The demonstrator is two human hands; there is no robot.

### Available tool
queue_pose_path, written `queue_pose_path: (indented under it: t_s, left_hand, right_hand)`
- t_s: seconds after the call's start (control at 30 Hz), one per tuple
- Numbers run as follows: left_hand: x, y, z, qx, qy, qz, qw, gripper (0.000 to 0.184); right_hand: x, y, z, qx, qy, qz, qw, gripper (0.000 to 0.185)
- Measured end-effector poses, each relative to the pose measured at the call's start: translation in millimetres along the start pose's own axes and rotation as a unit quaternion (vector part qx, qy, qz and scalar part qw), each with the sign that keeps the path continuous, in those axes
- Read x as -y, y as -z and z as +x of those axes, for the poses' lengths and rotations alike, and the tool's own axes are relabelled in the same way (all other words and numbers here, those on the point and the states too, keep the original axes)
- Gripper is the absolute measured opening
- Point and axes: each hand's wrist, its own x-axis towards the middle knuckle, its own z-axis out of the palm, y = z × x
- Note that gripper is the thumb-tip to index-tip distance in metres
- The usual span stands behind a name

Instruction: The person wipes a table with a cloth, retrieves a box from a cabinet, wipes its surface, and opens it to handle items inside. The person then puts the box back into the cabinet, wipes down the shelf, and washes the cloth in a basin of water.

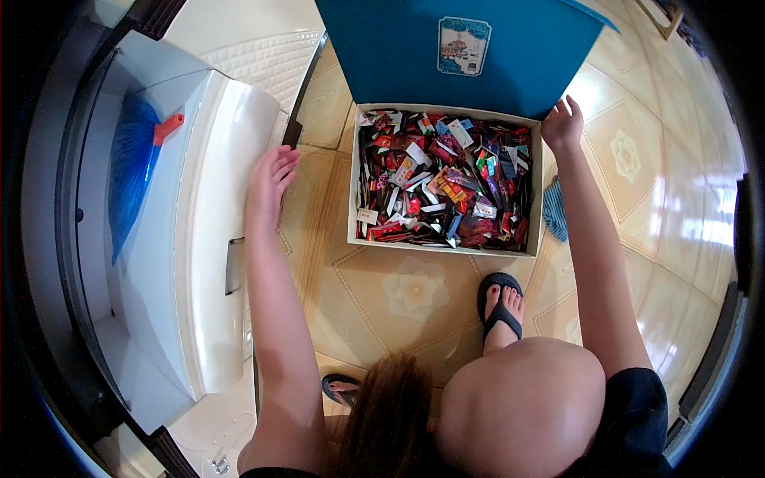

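Observation:
A large box (353, 175) stands on the floor in front of me, its blue lid (390, 56) raised at the far side. Small colourful packets and cards (446, 187) fill it in a loose heap. My right hand (563, 125) is at the box's far right corner, beside the lower edge of the lid, fingers apart; whether it touches the box is hard to tell. To the left of the box, my left hand (275, 171) hovers by the front of a pulled-out white drawer (215, 239), fingers stretched out and holding nothing.
Inside the drawer lies a blue fan-shaped piece (135, 171) with a red end, like a broom head. A striped blue cloth item (555, 211) lies against the box's right side. My sandalled foot (500, 307) and knee (522, 398) are close in front of the box on the tiled floor (414, 287).

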Motion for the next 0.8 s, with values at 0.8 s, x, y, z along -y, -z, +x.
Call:
queue_pose_path:
  t_s: [0.8]
  left_hand:
    - [6,-1,0,0.076,0.141,0.176,0.971,0.066]
  right_hand:
    - [25,95,-117,0.044,-0.080,-0.546,0.833,0.049]
